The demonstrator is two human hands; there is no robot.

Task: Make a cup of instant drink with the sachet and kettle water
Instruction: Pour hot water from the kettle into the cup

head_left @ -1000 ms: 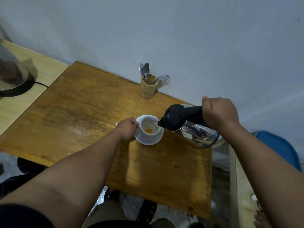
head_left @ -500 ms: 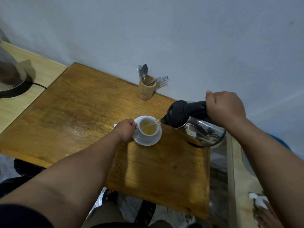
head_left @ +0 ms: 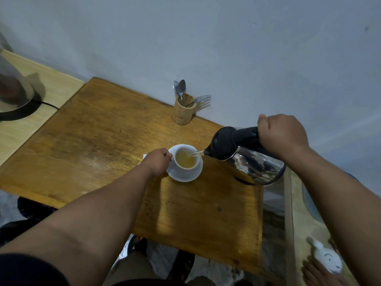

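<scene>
A white cup (head_left: pixel 186 169) stands on a white saucer (head_left: pixel 185 176) on the wooden table (head_left: pixel 99 145). Yellow liquid fills much of the cup. My left hand (head_left: pixel 157 161) is closed on the cup's handle at its left side. My right hand (head_left: pixel 281 134) grips the black handle of a steel kettle (head_left: pixel 253 164), which is tilted left with its spout over the cup's right rim. A thin stream of water runs from the spout into the cup. A white corner of the sachet (head_left: pixel 145 156) peeks out behind my left hand.
A bamboo holder (head_left: pixel 183 111) with spoons and a fork stands by the wall at the table's back edge. A domed appliance (head_left: pixel 14 93) with a black cord sits on the pale table at left. Another surface with a white object (head_left: pixel 327 258) lies at the lower right.
The cup went from orange powder with a little water to well filled with yellow liquid. The kettle has stayed tilted and pouring, raised slightly. My left hand has kept its hold.
</scene>
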